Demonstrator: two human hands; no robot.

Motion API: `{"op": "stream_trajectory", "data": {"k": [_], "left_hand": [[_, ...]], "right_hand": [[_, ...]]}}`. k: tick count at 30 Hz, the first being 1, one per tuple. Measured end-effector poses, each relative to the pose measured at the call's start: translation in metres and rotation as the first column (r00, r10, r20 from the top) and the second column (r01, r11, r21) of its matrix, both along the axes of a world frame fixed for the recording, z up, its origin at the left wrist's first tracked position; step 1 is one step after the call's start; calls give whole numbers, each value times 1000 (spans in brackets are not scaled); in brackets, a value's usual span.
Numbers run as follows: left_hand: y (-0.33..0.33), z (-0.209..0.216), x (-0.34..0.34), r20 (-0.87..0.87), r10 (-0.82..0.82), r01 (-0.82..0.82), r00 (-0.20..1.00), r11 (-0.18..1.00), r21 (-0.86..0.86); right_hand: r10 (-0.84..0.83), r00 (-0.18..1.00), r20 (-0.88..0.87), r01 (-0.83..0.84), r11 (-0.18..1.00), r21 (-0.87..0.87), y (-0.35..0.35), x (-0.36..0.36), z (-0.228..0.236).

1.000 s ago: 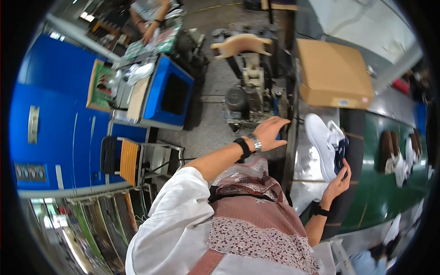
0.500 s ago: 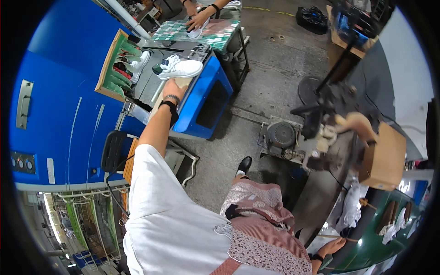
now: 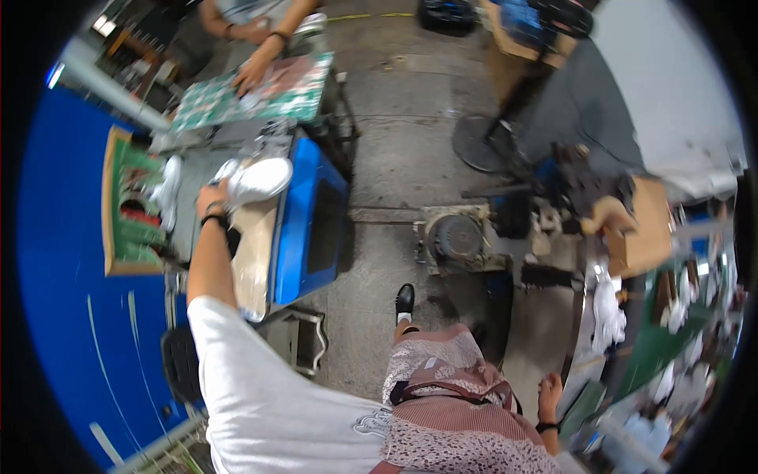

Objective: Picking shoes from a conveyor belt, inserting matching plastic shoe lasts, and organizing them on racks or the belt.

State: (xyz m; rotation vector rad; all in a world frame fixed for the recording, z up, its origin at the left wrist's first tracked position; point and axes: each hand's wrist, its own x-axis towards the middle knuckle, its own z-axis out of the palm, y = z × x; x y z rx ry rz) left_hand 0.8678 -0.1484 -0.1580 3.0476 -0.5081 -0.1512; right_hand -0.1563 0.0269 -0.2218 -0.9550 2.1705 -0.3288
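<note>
White sneaker [image 3: 262,182] touching the left grip [image 3: 212,199], pinched or not I cannot tell; right grip [image 3: 550,393] loosely spread. Wood-framed green rack [image 3: 110,213] leftward, motor [image 3: 458,238] mid-floor.

Blur keeps me from telling how my left hand [image 3: 212,197] meets the white shoe [image 3: 267,178]. The upper edge cuts off a co-worker [image 3: 243,9]; whatever lies under those fingers is too smeared for me to name.
</note>
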Motion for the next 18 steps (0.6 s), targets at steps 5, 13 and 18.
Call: {"op": "stream_trajectory", "data": {"k": [5,13,18], "left_hand": [[13,-8,-50,41,-401,400,915,916,46],[76,25,-290,85,-710,713,699,684,-153],[90,87,-560,-261,-820,498,509,528,-688]], "right_hand": [[156,987,-50,-162,974,-161,4,30,-21],[-222,790,571,246,969,35,-44,50,-24],[-237,205,949,55,971,231,-77,54,7]]}}
